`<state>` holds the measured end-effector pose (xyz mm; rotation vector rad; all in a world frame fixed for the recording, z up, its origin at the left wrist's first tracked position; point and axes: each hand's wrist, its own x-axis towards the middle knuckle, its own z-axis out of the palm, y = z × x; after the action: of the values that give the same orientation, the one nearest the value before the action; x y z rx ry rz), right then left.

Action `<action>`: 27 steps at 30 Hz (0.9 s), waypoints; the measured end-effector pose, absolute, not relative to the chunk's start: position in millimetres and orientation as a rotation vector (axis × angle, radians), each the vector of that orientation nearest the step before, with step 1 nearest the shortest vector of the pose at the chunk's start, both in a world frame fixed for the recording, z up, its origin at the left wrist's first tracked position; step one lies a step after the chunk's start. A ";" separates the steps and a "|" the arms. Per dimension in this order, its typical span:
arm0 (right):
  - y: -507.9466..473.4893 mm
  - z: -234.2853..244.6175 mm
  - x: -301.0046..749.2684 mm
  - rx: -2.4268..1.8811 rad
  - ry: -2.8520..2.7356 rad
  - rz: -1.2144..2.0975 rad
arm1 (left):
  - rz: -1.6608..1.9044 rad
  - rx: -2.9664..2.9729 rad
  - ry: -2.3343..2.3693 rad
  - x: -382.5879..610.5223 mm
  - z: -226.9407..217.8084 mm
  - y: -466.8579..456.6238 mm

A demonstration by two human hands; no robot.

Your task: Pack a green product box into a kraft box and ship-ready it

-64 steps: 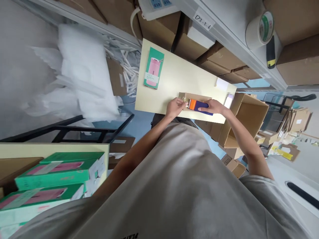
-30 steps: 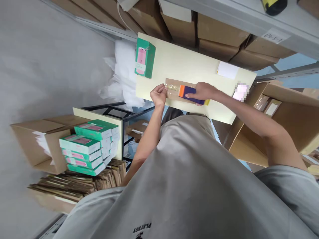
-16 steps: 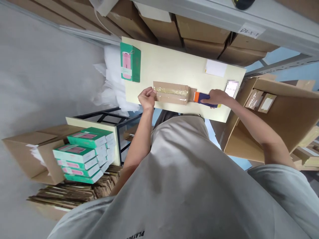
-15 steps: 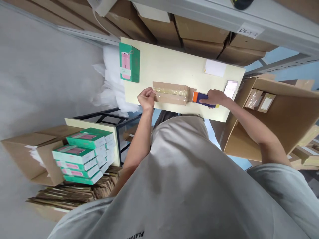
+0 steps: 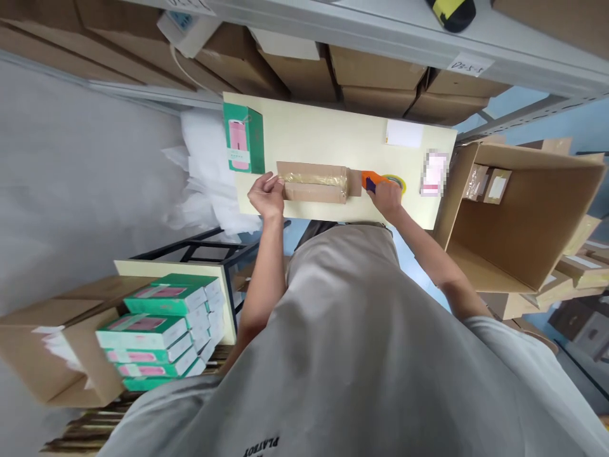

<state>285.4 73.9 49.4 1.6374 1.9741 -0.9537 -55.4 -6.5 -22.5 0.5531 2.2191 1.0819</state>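
Observation:
A small brown cardboard box (image 5: 314,183) lies on the pale yellow table (image 5: 333,136), with a strip of clear tape along its top. My left hand (image 5: 266,197) is closed on the box's left end. My right hand (image 5: 386,195) grips an orange and purple tape dispenser (image 5: 375,181) just off the box's right end, with the tape roll showing yellow-green beside it.
A green box with a pink product picture (image 5: 243,138) stands at the table's far left. A white card (image 5: 404,133) and a phone (image 5: 434,173) lie at the right. A large brown carton (image 5: 518,216) gapes at the right. Green boxes (image 5: 166,327) are stacked on a lower left table.
My right hand has tilted the tape dispenser up at the box's right end, after pulling it left to right along the box top. My left hand has stayed on the box's left end.

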 end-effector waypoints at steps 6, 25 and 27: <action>45.2 18.2 279.5 1.943 1.905 -0.742 | 1.025 0.598 2.225 -91.1 -9.3 -5.5; 30.5 65.3 206.0 2.208 2.015 -1.024 | 0.835 1.027 2.020 -104.2 22.4 5.5; 36.7 69.6 191.7 2.196 2.007 -1.199 | 0.817 1.065 1.932 -110.7 25.8 6.4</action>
<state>191.7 36.7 69.6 2.1964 2.0070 -1.1987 -110.7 6.4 25.8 1.0650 1.9324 0.8165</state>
